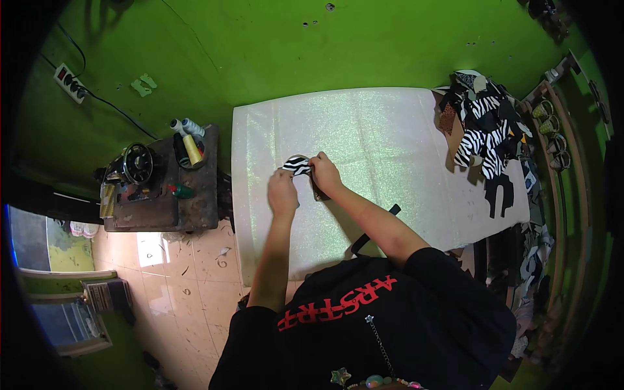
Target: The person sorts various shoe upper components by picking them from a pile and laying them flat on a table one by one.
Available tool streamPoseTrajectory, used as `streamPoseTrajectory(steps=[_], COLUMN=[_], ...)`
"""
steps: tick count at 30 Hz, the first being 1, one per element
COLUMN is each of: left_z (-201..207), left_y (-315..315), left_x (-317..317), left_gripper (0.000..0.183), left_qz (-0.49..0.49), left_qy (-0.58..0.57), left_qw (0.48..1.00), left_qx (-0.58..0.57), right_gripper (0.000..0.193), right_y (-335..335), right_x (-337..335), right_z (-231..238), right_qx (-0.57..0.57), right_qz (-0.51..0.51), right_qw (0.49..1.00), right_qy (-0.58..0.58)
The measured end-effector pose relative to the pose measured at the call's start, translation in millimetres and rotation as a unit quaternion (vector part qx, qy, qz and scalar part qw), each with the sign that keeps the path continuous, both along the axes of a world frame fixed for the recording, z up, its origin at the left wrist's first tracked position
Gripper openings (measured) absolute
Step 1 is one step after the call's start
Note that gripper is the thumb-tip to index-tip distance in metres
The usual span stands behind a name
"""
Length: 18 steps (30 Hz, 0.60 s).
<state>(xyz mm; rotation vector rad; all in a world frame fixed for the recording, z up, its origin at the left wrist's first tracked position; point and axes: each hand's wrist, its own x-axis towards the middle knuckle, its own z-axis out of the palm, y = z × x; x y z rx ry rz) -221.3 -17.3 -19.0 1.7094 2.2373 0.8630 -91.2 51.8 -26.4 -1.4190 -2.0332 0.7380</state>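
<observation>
A zebra-striped black and white piece of material is stretched between my two hands over the table. My left hand pinches its left end, with the fingers closed. On the other end, my right hand has its fingers closed too. A brown edge, perhaps a backing or another piece, hangs below my right hand; what it is I cannot make out. Under both hands lies a shiny, whitish iridescent sheet covering the table.
Black and zebra-striped scraps are heaped at the table's right end. A black strip lies by my right forearm. To the left stands a sewing machine on its table, with thread cones. A rack with sandals lines the right wall.
</observation>
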Motion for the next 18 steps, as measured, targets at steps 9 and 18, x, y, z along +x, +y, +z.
streamPoseTrajectory(steps=[9, 18], left_z=[-25.6, -3.4], left_y=[-15.8, 2.9], left_x=[12.3, 22.7], left_gripper=[0.056, 0.041], left_qz=[-0.093, -0.046], left_qy=[-0.001, -0.077], left_qw=[0.993, 0.996], left_qx=[-0.078, -0.014], right_gripper=[0.028, 0.025], right_y=[-23.5, -38.4], right_x=[24.1, 117.8], right_z=[13.1, 33.6], right_qx=[-0.028, -0.043], right_qz=[0.091, 0.002], right_qw=[0.993, 0.983], right_qy=[-0.065, 0.18])
